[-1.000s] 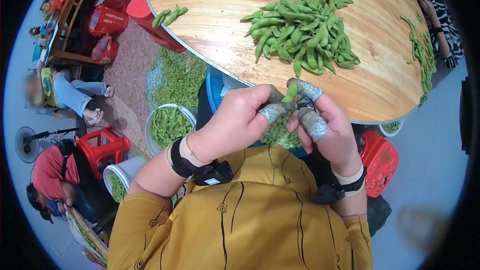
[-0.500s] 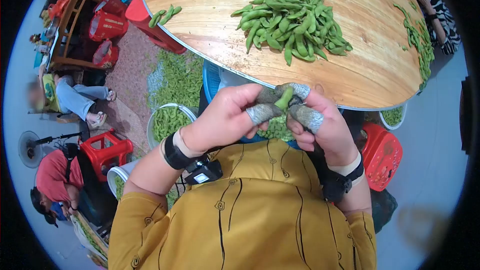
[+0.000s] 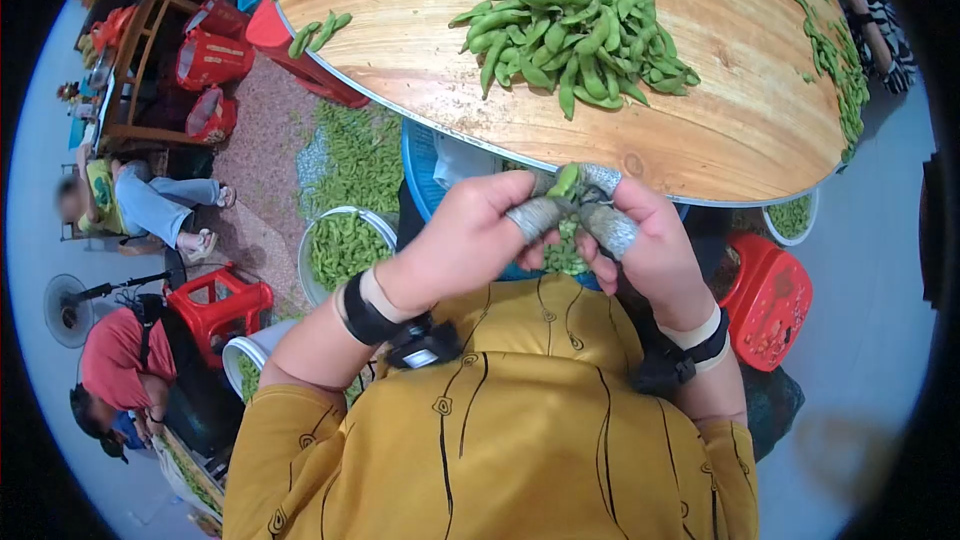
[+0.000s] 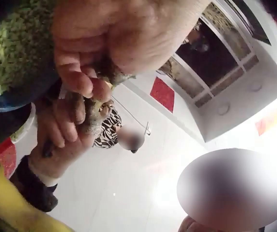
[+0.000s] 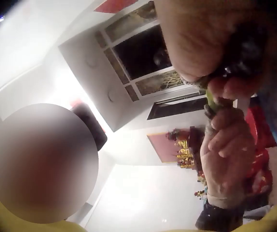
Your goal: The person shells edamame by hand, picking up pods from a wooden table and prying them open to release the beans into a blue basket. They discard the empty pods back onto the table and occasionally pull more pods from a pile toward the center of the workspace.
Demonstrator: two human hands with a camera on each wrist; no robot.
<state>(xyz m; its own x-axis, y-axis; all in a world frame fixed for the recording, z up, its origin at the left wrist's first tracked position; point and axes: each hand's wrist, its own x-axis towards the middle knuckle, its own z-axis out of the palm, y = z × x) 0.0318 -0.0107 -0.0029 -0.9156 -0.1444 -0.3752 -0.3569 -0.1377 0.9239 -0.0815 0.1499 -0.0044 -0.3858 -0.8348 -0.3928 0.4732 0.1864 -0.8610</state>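
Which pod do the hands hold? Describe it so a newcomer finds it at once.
In the head view, find the table, then its near edge. There the left hand and right hand meet, some fingers wrapped in grey. The pod is pinched between them; those in the pile lie loose.

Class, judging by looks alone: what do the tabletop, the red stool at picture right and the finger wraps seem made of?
Tabletop: glossy wood or wood-look laminate, given its grain, knot and bright reflection.
Red stool: probably moulded plastic, smooth, judging by its bright colour and rounded corners.
Finger wraps: perhaps cloth tape, fairly dull, given their speckled grey texture.
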